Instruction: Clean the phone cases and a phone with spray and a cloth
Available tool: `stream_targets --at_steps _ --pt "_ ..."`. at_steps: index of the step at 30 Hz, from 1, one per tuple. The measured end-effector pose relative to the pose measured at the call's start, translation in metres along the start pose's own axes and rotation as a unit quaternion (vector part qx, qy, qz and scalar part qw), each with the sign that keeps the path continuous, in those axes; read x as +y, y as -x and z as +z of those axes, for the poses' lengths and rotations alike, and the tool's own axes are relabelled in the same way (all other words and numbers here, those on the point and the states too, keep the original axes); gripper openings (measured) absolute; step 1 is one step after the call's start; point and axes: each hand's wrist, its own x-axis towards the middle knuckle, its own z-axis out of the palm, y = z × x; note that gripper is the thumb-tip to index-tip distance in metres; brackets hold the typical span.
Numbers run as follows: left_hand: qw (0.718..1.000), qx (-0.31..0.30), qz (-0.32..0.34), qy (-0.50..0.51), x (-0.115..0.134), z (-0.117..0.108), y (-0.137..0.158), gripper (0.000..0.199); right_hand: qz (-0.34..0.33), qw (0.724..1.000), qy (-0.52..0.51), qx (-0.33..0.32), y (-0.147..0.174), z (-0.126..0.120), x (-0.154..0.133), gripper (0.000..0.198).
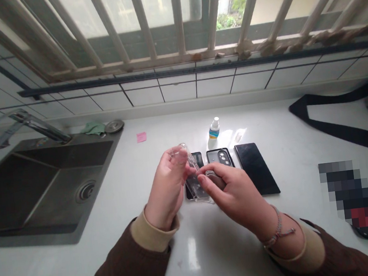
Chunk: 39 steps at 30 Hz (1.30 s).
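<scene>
Just above the counter, my left hand [167, 184] grips a clear phone case [201, 192] by its upper left side, tilting it. My right hand [236, 189] is closed around a small grey cloth [216, 179], its fingertips at the case's right edge. Most of the cloth is hidden by the fingers. Partly covered behind the case lies a dark phone [198, 157]. A black-rimmed phone case [213, 156] with camera holes lies beside it, and to its right is a flat black tablet-like slab [257, 169].
A small white spray bottle [214, 131] stands behind the phones, near a small clear packet [238, 136]. A pink sticky note [141, 137] lies to the left. The sink [77, 221] and tap [43, 127] are at far left. A black strap [300, 107] and a pixelated object are at right.
</scene>
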Motion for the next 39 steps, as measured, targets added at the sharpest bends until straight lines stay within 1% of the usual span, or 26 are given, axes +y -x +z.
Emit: stream_targets --at_steps 2,5,9,11,14,18,24,28,33,36,39 --pt "0.999 -0.009 -0.007 0.038 0.003 0.001 0.0 0.046 0.023 0.999 -0.034 0.031 -0.001 -0.002 0.001 0.022" --pt "0.997 -0.047 -0.017 0.063 0.006 0.002 0.002 0.041 0.069 0.99 -0.099 0.075 -0.001 -0.005 0.006 0.03" --pt "0.994 -0.103 -0.016 0.045 0.005 -0.001 0.005 0.031 0.127 0.96 -0.225 0.105 0.001 -0.002 0.017 0.038" --pt "0.992 -0.122 -0.008 0.028 0.004 -0.004 0.006 0.028 0.13 0.947 -0.267 0.123 0.002 0.0 0.02 0.039" --pt "0.99 -0.14 -0.001 0.002 0.002 -0.006 0.006 0.028 0.117 0.941 -0.285 0.138 0.003 0.001 0.02 0.037" --pt "0.989 -0.15 0.008 -0.006 0.003 -0.006 0.007 0.028 0.112 0.938 -0.3 0.132 0.003 0.001 0.019 0.034" --pt "0.988 -0.152 0.003 0.006 0.005 -0.004 0.008 0.028 0.124 0.924 -0.34 0.122 0.005 0.002 0.022 0.032" --pt "0.986 -0.167 0.008 0.014 0.004 -0.004 0.008 0.029 0.13 0.914 -0.37 0.105 0.004 0.003 0.02 0.03" --pt "0.978 -0.204 0.008 0.034 0.002 -0.006 0.007 0.03 0.137 0.895 -0.416 0.086 -0.001 0.004 0.014 0.025" --pt "0.971 -0.234 0.0 0.048 0.003 -0.006 0.007 0.031 0.139 0.89 -0.427 0.078 -0.002 0.005 0.012 0.024" --pt "0.962 -0.264 -0.005 0.069 0.005 -0.003 0.008 0.033 0.145 0.888 -0.434 0.053 -0.002 0.005 0.012 0.023"
